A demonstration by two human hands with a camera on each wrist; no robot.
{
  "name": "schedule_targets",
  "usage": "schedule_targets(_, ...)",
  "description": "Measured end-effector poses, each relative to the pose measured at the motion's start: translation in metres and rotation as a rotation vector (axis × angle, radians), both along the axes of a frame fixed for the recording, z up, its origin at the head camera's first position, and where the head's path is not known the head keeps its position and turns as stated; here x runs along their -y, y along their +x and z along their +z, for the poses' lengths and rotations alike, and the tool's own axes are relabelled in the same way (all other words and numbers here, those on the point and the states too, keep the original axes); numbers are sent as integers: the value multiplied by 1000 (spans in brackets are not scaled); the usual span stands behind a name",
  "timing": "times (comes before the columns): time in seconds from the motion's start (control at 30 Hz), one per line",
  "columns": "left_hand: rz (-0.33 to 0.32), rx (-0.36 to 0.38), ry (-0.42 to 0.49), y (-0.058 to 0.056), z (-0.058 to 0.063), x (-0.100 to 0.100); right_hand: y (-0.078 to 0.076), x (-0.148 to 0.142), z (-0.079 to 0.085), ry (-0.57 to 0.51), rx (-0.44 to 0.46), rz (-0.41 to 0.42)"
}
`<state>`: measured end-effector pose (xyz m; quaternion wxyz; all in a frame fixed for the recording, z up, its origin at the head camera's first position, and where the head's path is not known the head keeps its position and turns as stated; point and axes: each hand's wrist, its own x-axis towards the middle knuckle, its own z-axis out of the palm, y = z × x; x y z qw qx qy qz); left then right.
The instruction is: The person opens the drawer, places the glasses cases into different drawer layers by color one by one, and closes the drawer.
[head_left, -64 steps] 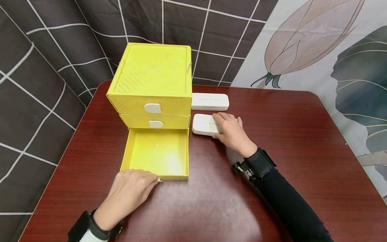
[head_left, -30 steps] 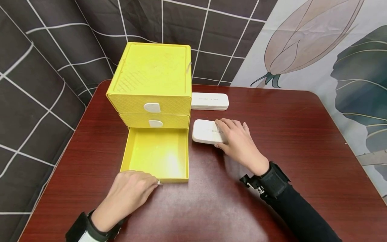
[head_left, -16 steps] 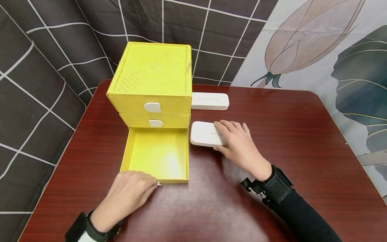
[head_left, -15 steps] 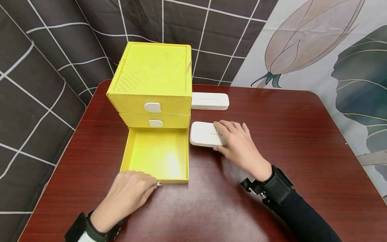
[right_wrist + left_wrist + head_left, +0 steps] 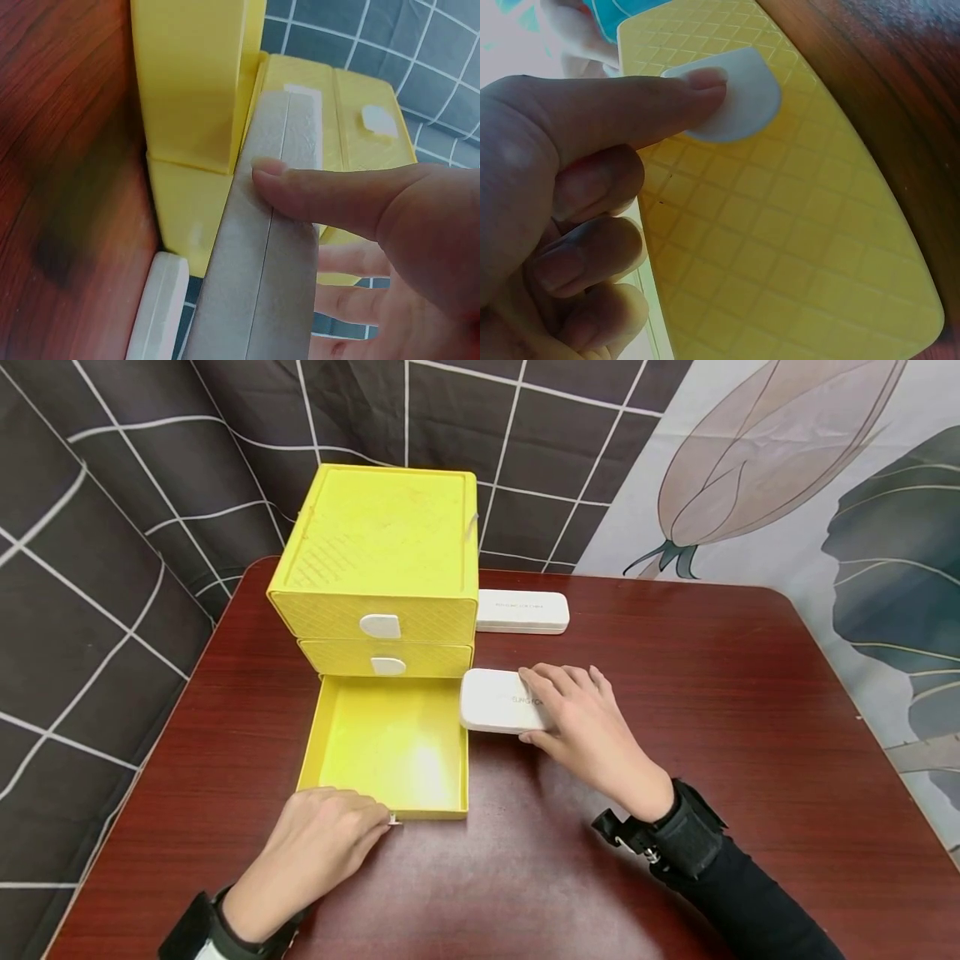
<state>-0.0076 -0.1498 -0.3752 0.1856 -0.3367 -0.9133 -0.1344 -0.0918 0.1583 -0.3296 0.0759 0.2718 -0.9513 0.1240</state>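
My left hand [image 5: 322, 835] pinches the front of the pulled-out bottom drawer [image 5: 375, 739] of a yellow drawer box [image 5: 390, 539]. In the left wrist view, its thumb lies on the drawer's white pull tab [image 5: 746, 105] while the other fingers curl behind the front wall. My right hand [image 5: 588, 731] grips the right end of a white glasses case [image 5: 495, 702], closed and raised off the table. The case's left end overlaps the drawer's right wall in the head view. In the right wrist view, the thumb presses along the case's side seam [image 5: 274, 202]. The drawer's inside is bare.
A second white glasses case [image 5: 522, 612] lies on the table behind, close against the drawer box's right side. Two upper drawers with white tabs [image 5: 380, 627] are closed. The dark red table [image 5: 712, 693] meets a grid-patterned cloth [image 5: 555, 460] at the back.
The right hand has drawn the glasses case nearer, lifted it, and carried it left to the drawer's right wall. The left hand has stayed on the drawer, which has slid out very slightly.
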Motion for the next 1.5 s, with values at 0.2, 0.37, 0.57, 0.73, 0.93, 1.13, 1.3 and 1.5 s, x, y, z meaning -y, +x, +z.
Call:
schedule_targets(0.2,-5,1,3,1,1,0,1,6,2,-18,0,14)
schedule_targets(0.37,-2,5,-1,3,2,-1,2,10,2,-23,-6,27)
schedule_targets(0.57,-2,6,2,4,2,-1,3,17,4,-29,-20,61)
schedule_targets(0.73,-1,2,8,4,1,0,2,24,5,-31,-14,74)
schedule_targets(0.93,4,12,5,5,0,0,0,35,6,-29,-19,92)
schedule_targets(1.13,8,17,-2,4,1,1,-1,46,7,-25,-28,121)
schedule_targets(1.3,9,25,0,4,1,1,-4,55,7,-11,-37,146)
schedule_targets(1.5,6,33,3,4,1,1,-7,66,5,7,-38,160)
